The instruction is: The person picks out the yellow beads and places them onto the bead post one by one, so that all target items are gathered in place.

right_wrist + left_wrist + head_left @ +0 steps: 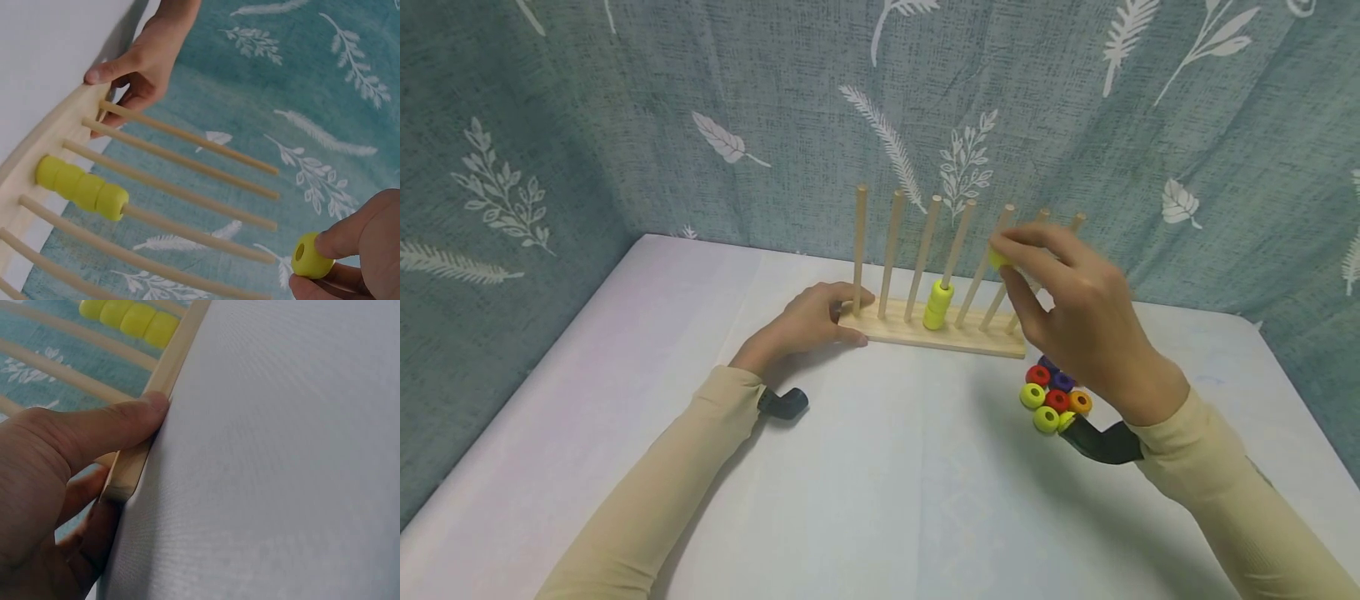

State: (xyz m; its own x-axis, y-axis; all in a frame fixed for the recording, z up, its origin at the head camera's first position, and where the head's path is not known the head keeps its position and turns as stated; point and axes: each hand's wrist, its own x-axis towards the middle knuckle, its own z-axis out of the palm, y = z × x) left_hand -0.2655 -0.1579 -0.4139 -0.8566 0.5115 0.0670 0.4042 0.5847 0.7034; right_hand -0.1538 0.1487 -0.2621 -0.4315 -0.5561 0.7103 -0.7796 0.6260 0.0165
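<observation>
A wooden peg rack (925, 335) with several upright pegs stands toward the back of the table. Yellow beads (937, 307) are stacked on its middle peg. My left hand (816, 321) grips the rack's left end, with the thumb along the front edge and the fingers behind, as the left wrist view shows. Above the rack's right half, my right hand (1078, 304) pinches one yellow bead (311, 256) between thumb and fingers. In the right wrist view that bead is close to the tip of the peg carrying the stack, its hole facing the rack.
Loose beads in red (1038, 376), yellow, orange (1080, 402) and purple lie grouped on the table under my right wrist. A patterned teal curtain (730, 100) hangs behind the white tabletop (850, 483). Black wrist mounts (784, 403) stick out from both sleeves.
</observation>
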